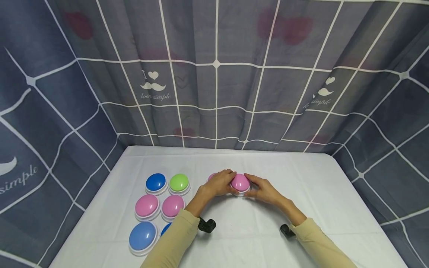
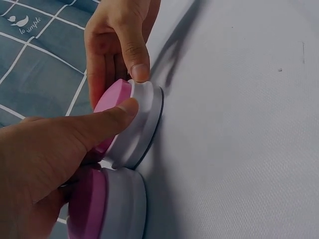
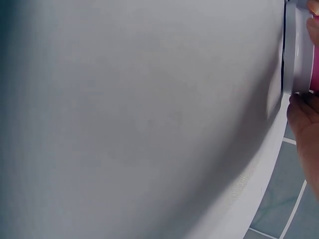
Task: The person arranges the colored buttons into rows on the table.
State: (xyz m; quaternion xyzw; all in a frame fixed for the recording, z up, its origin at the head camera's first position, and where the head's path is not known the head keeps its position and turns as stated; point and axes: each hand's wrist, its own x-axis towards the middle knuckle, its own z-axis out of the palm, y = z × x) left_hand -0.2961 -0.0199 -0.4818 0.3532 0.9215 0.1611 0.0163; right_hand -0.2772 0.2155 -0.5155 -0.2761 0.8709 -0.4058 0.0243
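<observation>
A pink dome push button (image 1: 240,182) with a white round base sits on the white table between both hands. My left hand (image 1: 220,183) grips its left side; in the left wrist view the thumb (image 2: 112,119) lies across the white base. From the other side my right hand (image 1: 266,190) holds the same button, thumb on the base rim and fingers behind the dome. A second pink button (image 2: 87,204) stands right beside it, mostly covered by the left hand in the head view. The right wrist view catches only part of the held button (image 3: 300,55) and fingertips.
On the table's left are a dark blue button (image 1: 155,182), a green button (image 1: 179,182), two pink buttons (image 1: 146,205) and a lighter blue button (image 1: 142,236). Another blue button (image 1: 165,228) is partly hidden by the left sleeve. A grey checked curtain (image 1: 201,85) surrounds the table.
</observation>
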